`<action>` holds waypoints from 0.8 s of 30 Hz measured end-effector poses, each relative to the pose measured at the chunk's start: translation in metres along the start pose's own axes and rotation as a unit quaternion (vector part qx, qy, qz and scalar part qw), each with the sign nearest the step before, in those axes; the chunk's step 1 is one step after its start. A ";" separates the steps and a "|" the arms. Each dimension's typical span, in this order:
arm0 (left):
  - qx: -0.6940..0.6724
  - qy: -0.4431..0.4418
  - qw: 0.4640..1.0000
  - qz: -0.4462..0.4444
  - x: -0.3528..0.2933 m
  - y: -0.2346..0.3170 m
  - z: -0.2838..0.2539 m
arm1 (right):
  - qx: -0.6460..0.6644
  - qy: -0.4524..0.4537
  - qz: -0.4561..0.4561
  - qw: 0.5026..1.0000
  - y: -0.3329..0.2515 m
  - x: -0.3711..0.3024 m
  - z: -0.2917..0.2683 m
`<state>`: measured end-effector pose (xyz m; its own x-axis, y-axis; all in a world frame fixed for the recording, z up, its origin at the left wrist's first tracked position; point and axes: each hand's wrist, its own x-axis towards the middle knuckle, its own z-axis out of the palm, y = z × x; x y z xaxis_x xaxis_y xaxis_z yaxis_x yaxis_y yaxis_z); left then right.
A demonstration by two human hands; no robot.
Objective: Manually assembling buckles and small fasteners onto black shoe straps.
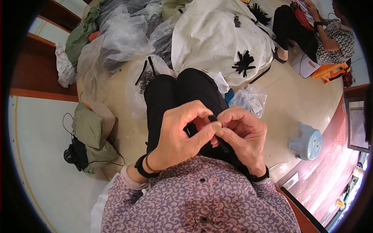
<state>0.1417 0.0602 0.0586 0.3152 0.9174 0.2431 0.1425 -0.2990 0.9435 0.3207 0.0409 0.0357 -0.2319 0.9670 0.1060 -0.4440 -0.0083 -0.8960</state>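
Above my lap, my left hand (182,130) and my right hand (244,134) meet, fingertips pinched round a short black fabric strip (223,145). Its upper end shows between the two thumbs and forefingers, and its lower end hangs under my right fingers. Whether anything else sits between the fingertips is hidden. Just past my knees, a heap of small metal pieces (147,77) lies on clear plastic with a few black strips (150,65). A bundle of similar black strips (244,63) rests on the white cloth (210,42).
Clear plastic bags (120,42) are piled at the far left. A light-blue stool (307,141) stands at right. Beyond it, another person (332,42) sits on an orange seat. At left are a fabric-draped box (91,124) and a black cable. A small plastic bag (250,100) lies beside my knee.
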 end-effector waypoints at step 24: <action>-0.046 0.137 0.986 -0.087 0.005 -0.016 0.007 | 0.032 0.093 0.199 0.975 -0.007 0.000 0.011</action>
<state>0.1481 0.0679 0.0435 0.0270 0.9930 0.1151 0.0835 -0.1170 0.9896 0.3140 0.0384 0.0468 -0.2380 0.9132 -0.3307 -0.4059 -0.4028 -0.8203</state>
